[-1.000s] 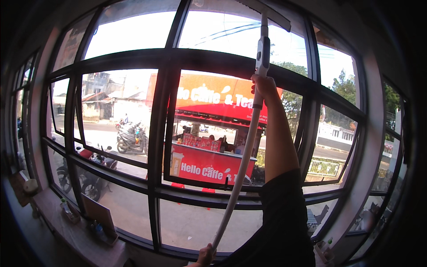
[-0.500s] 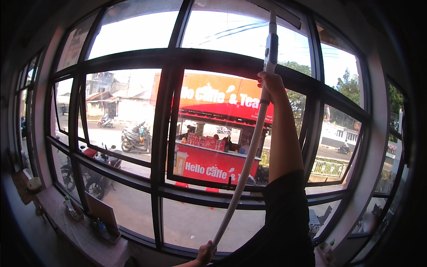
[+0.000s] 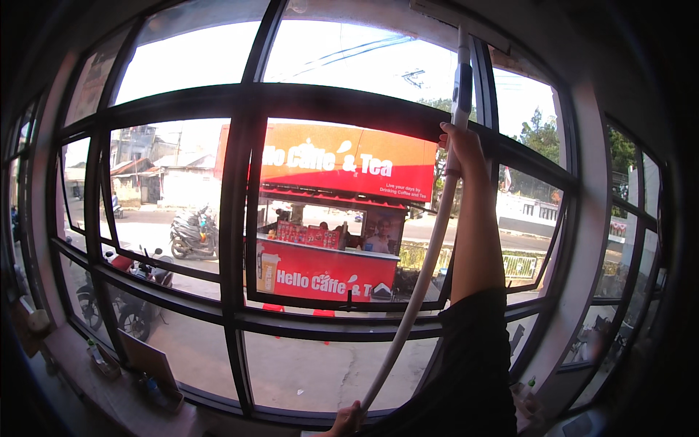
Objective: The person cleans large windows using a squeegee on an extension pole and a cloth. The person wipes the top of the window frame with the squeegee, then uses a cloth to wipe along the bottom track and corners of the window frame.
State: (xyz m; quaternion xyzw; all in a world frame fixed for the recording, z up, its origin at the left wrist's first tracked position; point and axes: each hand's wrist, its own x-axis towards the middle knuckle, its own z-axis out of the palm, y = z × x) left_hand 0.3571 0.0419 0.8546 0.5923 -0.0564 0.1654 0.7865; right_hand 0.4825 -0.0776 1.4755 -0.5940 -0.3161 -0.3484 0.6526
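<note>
Both hands hold a long-handled window wiper [image 3: 424, 280] with a white pole and a grey-and-white section near its top. My right hand [image 3: 464, 143], arm stretched up, is wrapped round the upper pole below that section. Low in the view, my left hand [image 3: 348, 419] closes round the pole's bottom end. The wiper's wide flat head [image 3: 466, 23] is at the top, up against the upper window pane [image 3: 349, 62] near a dark upright bar [image 3: 483, 84]. Glare and the view's edge make its contact with the glass hard to see.
Dark window frames [image 3: 239, 218] divide the glass, with some hinged panes tilted. A counter [image 3: 87, 379] at lower left bears a brown board [image 3: 148, 357] and a small bottle [image 3: 95, 351]. Outside stand a red-and-orange drinks stall [image 3: 328, 280] and parked motorcycles [image 3: 194, 233].
The wiper's head has moved right along the upper pane to the upright bar, and both hands went with it. The window has shifted left in view. Both hands keep their grip.
</note>
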